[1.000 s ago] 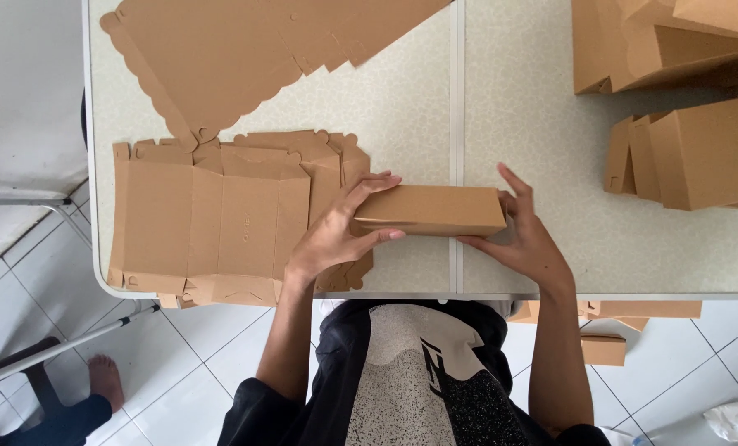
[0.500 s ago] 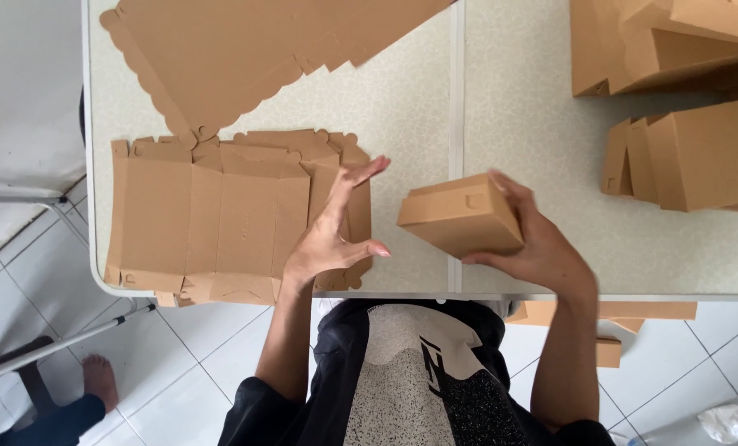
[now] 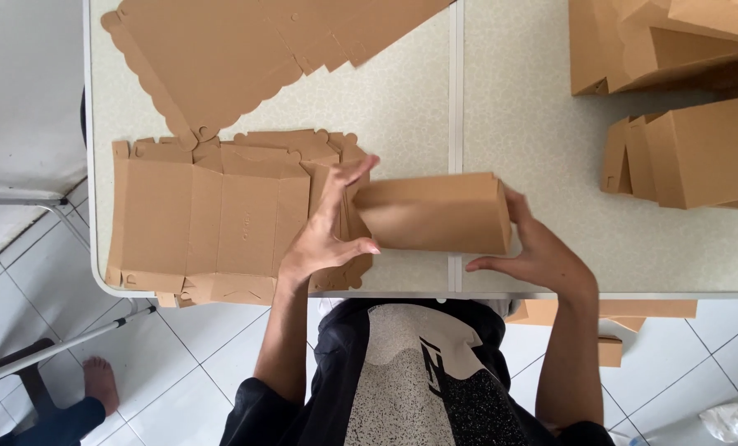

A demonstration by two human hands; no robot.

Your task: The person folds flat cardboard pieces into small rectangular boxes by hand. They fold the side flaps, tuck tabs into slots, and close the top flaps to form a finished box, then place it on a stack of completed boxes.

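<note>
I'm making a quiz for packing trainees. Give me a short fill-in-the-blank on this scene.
1. Both hands hold a folded brown ____ box.
2. The left hand is at the box's ____ end in the picture.
3. The flat blanks lie on the ____.
4. The right hand is at the box's ____ end.

Missing words: cardboard; left; table; right

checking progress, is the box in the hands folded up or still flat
Folded up: the box shows a top and a front face between the left hand and right hand, unlike the flat blanks.
</note>
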